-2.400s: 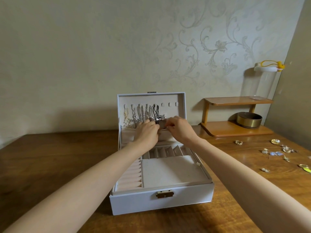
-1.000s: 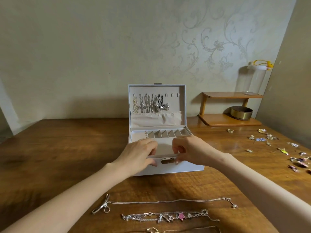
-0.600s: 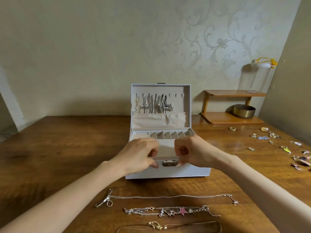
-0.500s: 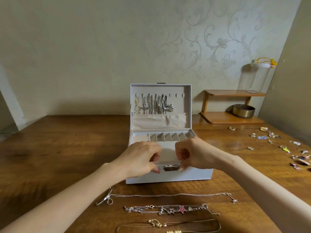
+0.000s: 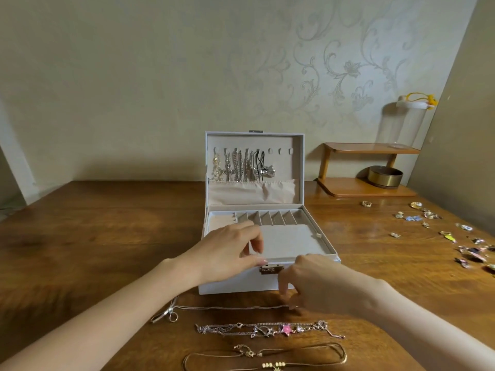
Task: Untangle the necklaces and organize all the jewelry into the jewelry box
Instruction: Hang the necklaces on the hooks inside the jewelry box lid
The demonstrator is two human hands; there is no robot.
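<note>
- Necklaces (image 5: 241,168), several of them, hang in a row from the hooks inside the raised lid, their lower ends tucked into the cloth pocket beneath; three hooks at the right are bare.
- The jewelry box (image 5: 227,286) stands open at mid-table, latch toward the person. Its ring rolls and small compartments look unfilled.
- On the table just in front of the box, three more pieces lie stretched out and apart from one another. There is a thin silver chain (image 5: 214,307) with a bow, a charm chain (image 5: 267,329) with a pink star, and nearest the person, gold cords (image 5: 267,353).
- The left hand (image 5: 227,253) rests on the box's front left, fingers loosely bent over the tray and thumb along the front rim, pinching nothing.
- The right hand (image 5: 321,285) points fingers down at the silver chain's right end; whether they have closed on it I cannot tell.
- Small pieces (image 5: 428,218) are scattered well to the right on the table (image 5: 107,236).
- My judgement: untangling looks done and hanging is about half done. The three chains and all the scattered pieces remain to be put away.
</note>
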